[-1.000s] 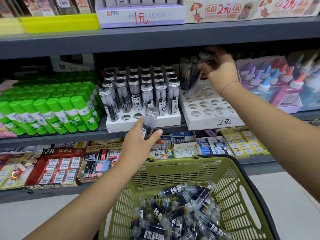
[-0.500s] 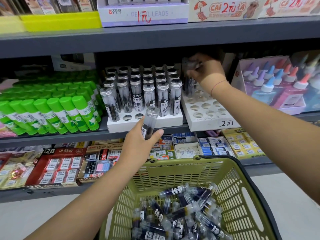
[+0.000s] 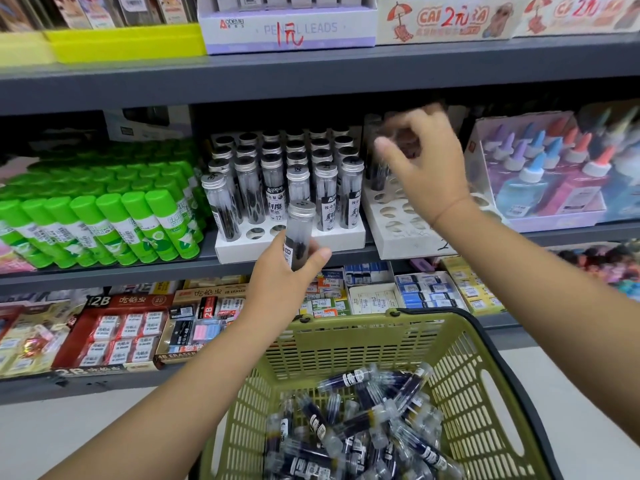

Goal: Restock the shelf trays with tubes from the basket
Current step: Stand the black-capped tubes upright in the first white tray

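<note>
My left hand [image 3: 282, 275] grips a clear silver-capped tube [image 3: 300, 225] upright, just in front of the left white tray [image 3: 346, 239], which holds several like tubes and has open holes in its front row. My right hand [image 3: 427, 168], blurred, hovers with loosely curled fingers and nothing in it over the right white tray [image 3: 389, 237]. That tray is mostly open holes, with a few dark tubes [image 3: 376, 169] standing at its back left. The green basket [image 3: 349, 339] below holds several dark tubes [image 3: 349, 427] lying in a heap.
Green glue sticks [image 3: 104, 220] fill the shelf left of the trays, and pastel glue bottles [image 3: 540, 174] stand to the right. The upper shelf board [image 3: 311, 76] hangs low over the trays. Eraser boxes [image 3: 121, 334] line the lower shelf behind the basket.
My right hand has let go of the tubes it carried to the back of the right tray and has drawn back toward me. My left hand still holds its tube in the same spot.
</note>
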{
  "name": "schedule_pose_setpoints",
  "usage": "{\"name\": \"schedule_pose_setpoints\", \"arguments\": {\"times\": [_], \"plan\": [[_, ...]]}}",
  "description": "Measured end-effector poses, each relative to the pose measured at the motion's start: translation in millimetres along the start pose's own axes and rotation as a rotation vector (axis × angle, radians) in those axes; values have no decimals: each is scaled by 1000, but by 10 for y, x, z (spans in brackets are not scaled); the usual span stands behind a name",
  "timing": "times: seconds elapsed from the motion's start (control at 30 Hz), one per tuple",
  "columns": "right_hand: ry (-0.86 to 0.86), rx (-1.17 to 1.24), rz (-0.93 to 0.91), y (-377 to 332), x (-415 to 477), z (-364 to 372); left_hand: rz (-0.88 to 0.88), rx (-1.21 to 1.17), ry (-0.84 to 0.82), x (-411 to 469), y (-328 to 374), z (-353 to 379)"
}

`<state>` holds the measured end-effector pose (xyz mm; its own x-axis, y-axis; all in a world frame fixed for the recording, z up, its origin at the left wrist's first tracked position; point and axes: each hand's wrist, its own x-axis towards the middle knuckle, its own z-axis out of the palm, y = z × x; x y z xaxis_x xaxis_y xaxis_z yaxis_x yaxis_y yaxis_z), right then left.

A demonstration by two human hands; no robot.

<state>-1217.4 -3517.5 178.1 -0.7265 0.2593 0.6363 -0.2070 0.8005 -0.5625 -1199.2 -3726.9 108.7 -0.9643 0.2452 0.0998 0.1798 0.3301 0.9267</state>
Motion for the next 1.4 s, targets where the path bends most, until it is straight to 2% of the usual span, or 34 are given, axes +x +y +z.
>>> {"name": "schedule_pose_setpoints", "arguments": {"times": [0.07,0.13,0.2,0.4,0.53,0.6,0.77,1.23,1.4], "plan": [[-114,228,-24,-209,-286,-37,11,-8,-26,-22,31,41],[-368,421,94,-343,-533,-9,33,17,-58,-40,74,87],[-513,563,160,-383,-694,48,62,13,-91,-54,113,131],[-489,698,123,-399,-734,62,77,63,-100,-100,177,140],[-262,627,161,-224,-453,-137,157,223,53,-46,4,53],[-130,504,177,-55,-273,-240,181,369,115,-9,-126,2],[33,254,196,278,95,-233,149,756,-27,23,-337,0],[-134,-125,153,416,248,47,149,824,-84,35,-374,-35],[-119,-193,147,459,221,74,140,814,-100,29,-375,-40]]}}
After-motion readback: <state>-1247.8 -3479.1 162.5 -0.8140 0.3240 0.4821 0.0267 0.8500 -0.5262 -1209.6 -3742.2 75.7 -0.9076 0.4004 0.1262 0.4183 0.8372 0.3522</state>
